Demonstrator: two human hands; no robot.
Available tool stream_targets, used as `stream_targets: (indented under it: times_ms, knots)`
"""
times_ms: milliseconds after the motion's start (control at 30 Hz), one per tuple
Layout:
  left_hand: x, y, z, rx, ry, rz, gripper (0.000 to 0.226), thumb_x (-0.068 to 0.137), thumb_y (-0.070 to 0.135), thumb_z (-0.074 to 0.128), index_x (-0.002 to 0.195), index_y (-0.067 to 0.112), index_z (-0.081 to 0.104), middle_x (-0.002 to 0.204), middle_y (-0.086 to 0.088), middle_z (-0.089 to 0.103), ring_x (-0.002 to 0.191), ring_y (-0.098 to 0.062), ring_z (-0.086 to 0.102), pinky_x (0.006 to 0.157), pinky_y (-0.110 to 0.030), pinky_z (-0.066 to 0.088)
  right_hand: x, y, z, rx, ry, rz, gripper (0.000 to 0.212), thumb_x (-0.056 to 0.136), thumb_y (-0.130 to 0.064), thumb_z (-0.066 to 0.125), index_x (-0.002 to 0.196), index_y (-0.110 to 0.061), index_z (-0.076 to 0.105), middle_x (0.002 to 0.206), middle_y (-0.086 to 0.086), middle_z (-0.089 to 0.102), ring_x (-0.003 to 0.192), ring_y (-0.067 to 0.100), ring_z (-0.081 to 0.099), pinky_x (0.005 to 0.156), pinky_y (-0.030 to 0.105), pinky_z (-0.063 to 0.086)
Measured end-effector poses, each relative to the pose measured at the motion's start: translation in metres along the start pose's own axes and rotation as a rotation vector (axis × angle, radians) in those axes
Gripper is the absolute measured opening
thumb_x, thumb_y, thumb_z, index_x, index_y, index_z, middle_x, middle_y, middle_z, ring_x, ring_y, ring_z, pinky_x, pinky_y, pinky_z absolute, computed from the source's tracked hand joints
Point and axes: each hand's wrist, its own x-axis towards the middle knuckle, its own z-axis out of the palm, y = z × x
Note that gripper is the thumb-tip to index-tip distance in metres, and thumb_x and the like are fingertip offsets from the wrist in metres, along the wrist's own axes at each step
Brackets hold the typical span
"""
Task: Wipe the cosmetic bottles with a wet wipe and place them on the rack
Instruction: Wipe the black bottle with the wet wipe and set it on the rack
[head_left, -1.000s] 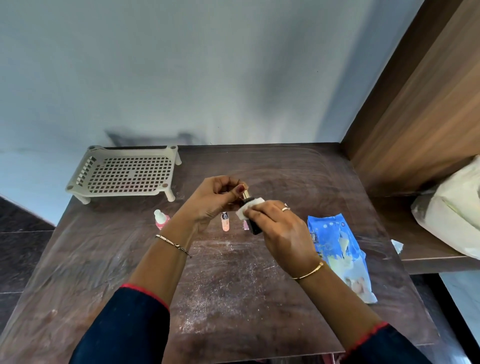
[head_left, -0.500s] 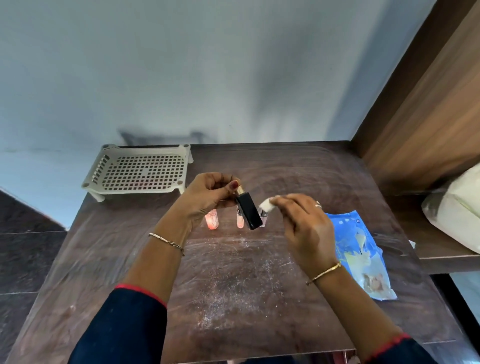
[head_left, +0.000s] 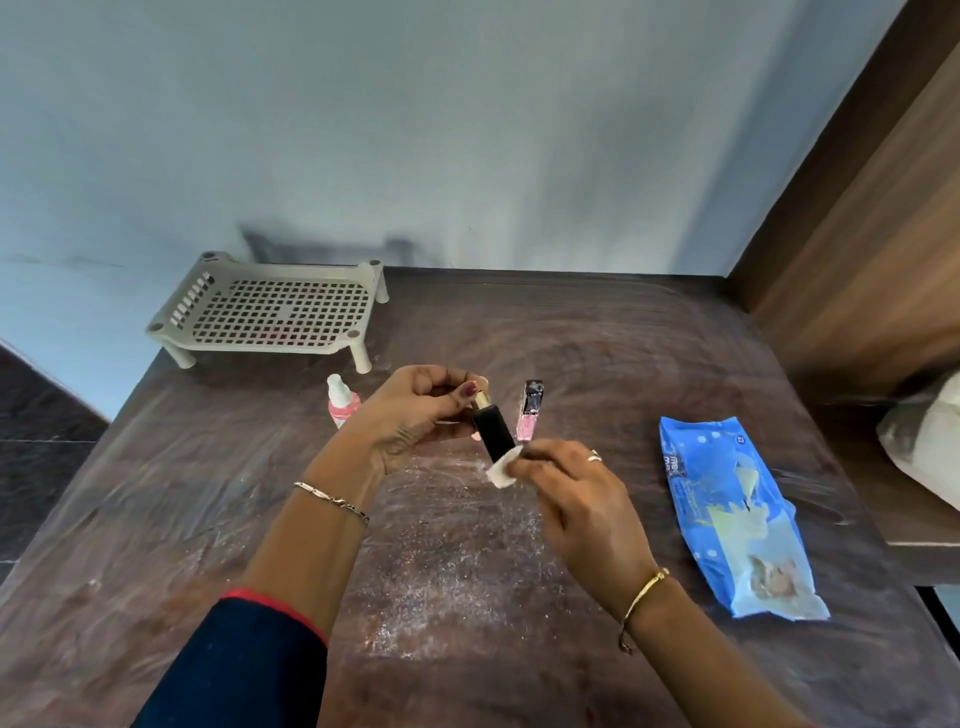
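Observation:
My left hand (head_left: 415, 413) pinches the gold neck of a small black bottle (head_left: 492, 428) and holds it tilted above the brown table (head_left: 597, 364). My right hand (head_left: 576, 499) grips a folded white wet wipe (head_left: 503, 470) pressed against the bottle's lower end. A pink tube with a black cap (head_left: 530, 410) lies on the table just behind the bottle. A pink bottle with a white top (head_left: 340, 400) stands left of my left hand. The beige perforated rack (head_left: 275, 312) sits at the back left with nothing on it.
A blue wet wipe pack (head_left: 737, 519) lies on the table to the right. A wooden panel (head_left: 857, 234) and a low shelf with a white bag (head_left: 924, 441) border the right side. The wall runs behind the rack.
The wipe has moved from the bottle's upper part to its lower end. The bottle stays in my left hand. The camera view has shifted, showing the pink bottle at left again.

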Motion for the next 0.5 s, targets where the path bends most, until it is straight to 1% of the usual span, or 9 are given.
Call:
stream_targets:
  times_ms: [67, 133, 200, 267, 333, 367, 400, 467, 500]
  knots:
    - [-0.001, -0.009, 0.003, -0.012, -0.034, 0.011, 0.022, 0.089, 0.007, 0.059, 0.109, -0.002, 0.064, 0.098, -0.013, 0.068, 0.087, -0.017, 0.067, 0.068, -0.027, 0.058, 0.012, 0.003, 0.006, 0.100, 0.062, 0.086, 0.026, 0.080, 0.005, 0.061, 0.098, -0.011, 0.071, 0.108, 0.002, 0.063, 0.093, 0.019, 0.062, 0.073, 0.034, 0.056]
    - [-0.002, -0.014, 0.006, -0.050, -0.041, 0.034, 0.018, 0.089, 0.007, 0.059, 0.104, 0.002, 0.066, 0.091, -0.009, 0.070, 0.084, -0.017, 0.067, 0.071, -0.029, 0.059, 0.029, 0.001, 0.010, 0.152, 0.087, 0.101, 0.027, 0.081, 0.006, 0.061, 0.098, -0.013, 0.071, 0.107, 0.000, 0.063, 0.094, 0.016, 0.062, 0.077, 0.032, 0.055]
    - [-0.002, -0.016, 0.005, -0.087, -0.028, 0.060, 0.020, 0.088, 0.007, 0.059, 0.106, 0.002, 0.066, 0.094, -0.009, 0.070, 0.087, -0.017, 0.068, 0.075, -0.032, 0.059, 0.038, -0.002, 0.014, 0.131, 0.098, 0.056, 0.022, 0.086, -0.004, 0.054, 0.098, -0.013, 0.071, 0.104, -0.001, 0.064, 0.093, 0.015, 0.061, 0.078, 0.029, 0.053]
    - [-0.003, -0.018, 0.004, -0.112, -0.027, 0.082, 0.021, 0.088, 0.006, 0.059, 0.108, 0.000, 0.065, 0.094, -0.008, 0.072, 0.087, -0.016, 0.068, 0.075, -0.031, 0.059, 0.036, -0.006, 0.015, 0.100, 0.127, 0.022, 0.027, 0.088, -0.015, 0.046, 0.097, -0.013, 0.072, 0.103, -0.001, 0.065, 0.092, 0.015, 0.061, 0.078, 0.026, 0.051]
    - [-0.005, -0.024, 0.004, -0.167, -0.041, 0.082, 0.021, 0.088, 0.003, 0.057, 0.107, -0.001, 0.065, 0.092, -0.008, 0.073, 0.085, -0.017, 0.070, 0.071, -0.030, 0.059, 0.023, -0.007, 0.015, 0.080, 0.144, 0.018, 0.019, 0.085, -0.008, 0.056, 0.094, -0.013, 0.072, 0.099, -0.002, 0.066, 0.088, 0.014, 0.061, 0.075, 0.024, 0.052]
    - [-0.006, -0.027, 0.002, -0.196, -0.046, 0.083, 0.020, 0.087, 0.002, 0.057, 0.105, -0.001, 0.066, 0.091, -0.009, 0.074, 0.085, -0.017, 0.070, 0.069, -0.030, 0.059, 0.014, -0.006, 0.015, 0.073, 0.134, 0.018, 0.019, 0.081, -0.001, 0.063, 0.092, -0.013, 0.072, 0.097, -0.003, 0.067, 0.086, 0.013, 0.062, 0.073, 0.025, 0.053]
    - [-0.007, -0.030, 0.000, -0.215, -0.043, 0.091, 0.019, 0.087, 0.001, 0.056, 0.104, 0.000, 0.066, 0.092, -0.009, 0.074, 0.085, -0.017, 0.071, 0.068, -0.029, 0.059, 0.006, -0.006, 0.016, 0.071, 0.107, 0.011, 0.024, 0.076, 0.005, 0.069, 0.091, -0.014, 0.072, 0.095, -0.004, 0.067, 0.084, 0.013, 0.062, 0.071, 0.028, 0.055]
    - [-0.008, -0.033, -0.004, -0.220, -0.041, 0.106, 0.019, 0.087, 0.001, 0.056, 0.103, 0.002, 0.067, 0.093, -0.009, 0.074, 0.087, -0.016, 0.071, 0.066, -0.028, 0.058, -0.004, -0.004, 0.018, 0.080, 0.052, -0.026, 0.029, 0.073, 0.008, 0.073, 0.092, -0.014, 0.072, 0.094, -0.004, 0.068, 0.083, 0.015, 0.064, 0.069, 0.033, 0.057]
    - [-0.009, -0.033, -0.005, -0.215, -0.047, 0.111, 0.019, 0.087, 0.001, 0.056, 0.103, 0.002, 0.067, 0.094, -0.009, 0.074, 0.088, -0.016, 0.071, 0.066, -0.028, 0.057, -0.003, -0.003, 0.018, 0.080, 0.047, -0.040, 0.028, 0.074, 0.006, 0.073, 0.093, -0.014, 0.072, 0.094, -0.004, 0.068, 0.083, 0.015, 0.064, 0.069, 0.034, 0.057]
